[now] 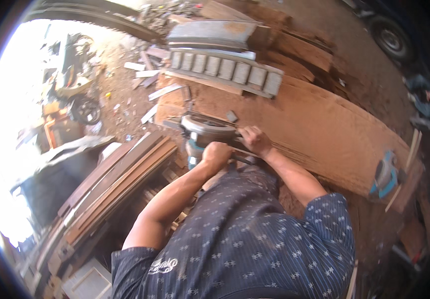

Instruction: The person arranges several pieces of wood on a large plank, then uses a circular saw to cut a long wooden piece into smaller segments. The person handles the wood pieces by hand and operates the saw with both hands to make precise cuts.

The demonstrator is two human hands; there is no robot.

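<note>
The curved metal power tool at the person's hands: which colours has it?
Silver-grey and teal: the power tool shows best in the head view.

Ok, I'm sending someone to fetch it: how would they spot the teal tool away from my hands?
Find the long brown wooden surface. At its right end lies a teal-and-grey tool beside thin wooden strips. Unlike the grey-topped tool at the left hand and right hand, it lies untouched.

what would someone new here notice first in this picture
Likely the grey-and-teal power tool near the centre, with the left hand and right hand curled at it. Next, the long brown board stretching right, a second teal tool near its far-right end, and the slatted grey piece at upper middle.
</note>
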